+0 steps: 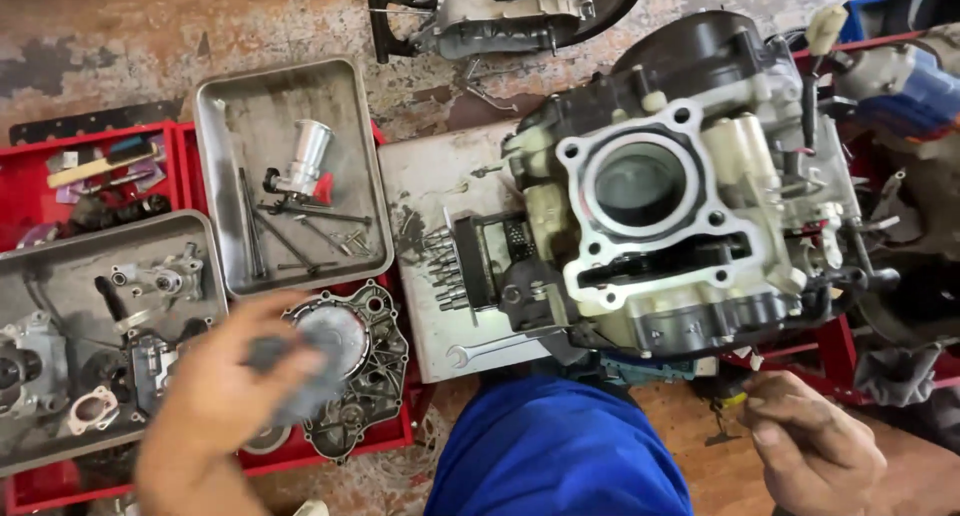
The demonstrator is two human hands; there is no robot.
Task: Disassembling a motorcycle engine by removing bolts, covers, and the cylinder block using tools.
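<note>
Grey trays (225,106): two; red trays (30,191): two.

1. I see a worn, stained concrete floor (120,36) carrying everything here.
2. Red trays (30,191) sit on it at the left, with two grey metal pans (215,96) resting on top of them.
3. A flat metal plate (415,176) lies mid-frame; the engine block (680,196) stands on it.
4. A combination wrench (490,349) lies along the plate's near edge, beside a row of bolts (445,271).
</note>
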